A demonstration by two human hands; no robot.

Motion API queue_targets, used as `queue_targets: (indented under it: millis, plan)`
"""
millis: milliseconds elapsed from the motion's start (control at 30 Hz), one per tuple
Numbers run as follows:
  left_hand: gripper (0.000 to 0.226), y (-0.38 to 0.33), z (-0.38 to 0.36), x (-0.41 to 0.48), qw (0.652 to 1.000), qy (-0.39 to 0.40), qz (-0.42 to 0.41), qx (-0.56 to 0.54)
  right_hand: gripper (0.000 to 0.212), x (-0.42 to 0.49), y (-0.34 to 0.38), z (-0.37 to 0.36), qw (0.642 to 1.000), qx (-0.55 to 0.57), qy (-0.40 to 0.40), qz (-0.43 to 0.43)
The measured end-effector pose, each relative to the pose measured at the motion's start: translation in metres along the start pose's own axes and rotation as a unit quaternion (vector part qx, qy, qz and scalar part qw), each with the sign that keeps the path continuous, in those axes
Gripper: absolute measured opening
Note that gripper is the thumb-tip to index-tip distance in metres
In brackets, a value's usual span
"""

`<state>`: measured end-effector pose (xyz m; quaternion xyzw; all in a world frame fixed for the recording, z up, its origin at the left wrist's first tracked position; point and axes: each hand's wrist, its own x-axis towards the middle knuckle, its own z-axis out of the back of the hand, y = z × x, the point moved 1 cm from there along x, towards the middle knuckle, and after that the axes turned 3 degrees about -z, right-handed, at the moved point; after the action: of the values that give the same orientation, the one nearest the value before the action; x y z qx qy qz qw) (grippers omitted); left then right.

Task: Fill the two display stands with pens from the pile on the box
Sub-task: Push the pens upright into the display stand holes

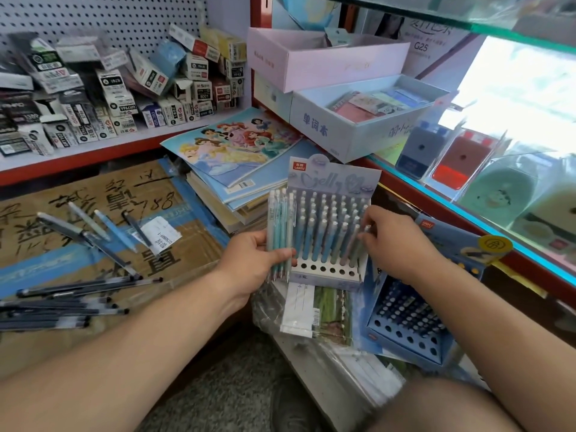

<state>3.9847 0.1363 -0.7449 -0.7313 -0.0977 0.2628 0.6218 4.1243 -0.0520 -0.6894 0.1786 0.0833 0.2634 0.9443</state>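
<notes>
Pastel stand (325, 277): centre of frame, upright, most rows filled; front row of holes bare.
My left hand (258, 260): grips a bundle of pastel pens (279, 232) against the stand's left edge.
My right hand (392, 241): fingertips pinch one pen (364, 235) at the stand's right side (tip hidden).
Blue stand (402, 344): lower right, tilted, partly filled.
Pile (62, 304): dark pens, lower left, on the cardboard box (93, 194); lighter ones lie above.

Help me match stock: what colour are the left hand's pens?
Pastel blue and teal pens, head view.
</notes>
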Motion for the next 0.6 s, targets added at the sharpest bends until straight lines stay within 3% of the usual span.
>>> queue_targets:
  millis: [167,300,467,600]
  plan:
    - [0.024,-0.002,0.004,-0.003,1.0,-0.002,0.003,0.001,0.011,0.0,0.004,0.003,0.999,-0.018,-0.022,-0.023]
    - [0.026,-0.005,0.011,-0.008,1.0,0.003,0.008,0.002,0.011,-0.007,0.024,0.008,0.995,0.016,-0.098,0.013]
    - [0.03,-0.008,0.016,-0.019,0.997,0.065,0.024,-0.035,0.019,-0.011,0.063,-0.007,0.966,0.255,-0.012,0.034]
    - [0.03,-0.006,0.017,-0.025,0.996,0.087,0.021,-0.028,0.023,-0.006,0.075,-0.015,0.941,0.337,0.036,0.01]
